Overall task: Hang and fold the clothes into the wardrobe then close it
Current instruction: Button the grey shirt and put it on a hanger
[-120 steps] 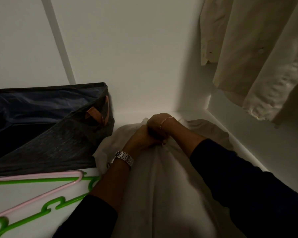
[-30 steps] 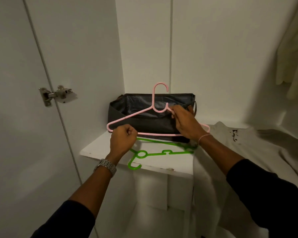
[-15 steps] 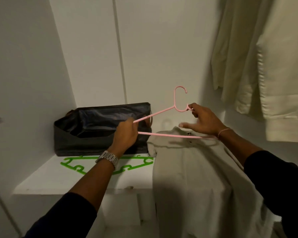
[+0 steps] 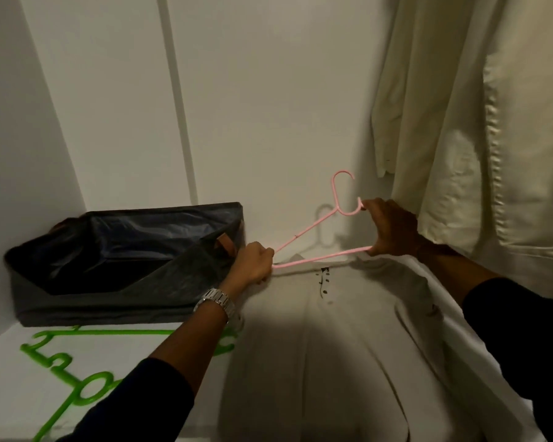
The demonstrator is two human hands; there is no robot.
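You see a dark bag (image 4: 125, 260) on the white shelf (image 4: 10, 393), against the back wall.

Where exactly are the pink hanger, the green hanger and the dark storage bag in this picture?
pink hanger (image 4: 304, 230): head view, on its upper sloping arm.
green hanger (image 4: 87, 391): head view, on its looped end lying on the shelf.
dark storage bag (image 4: 109, 275): head view, on its front side.
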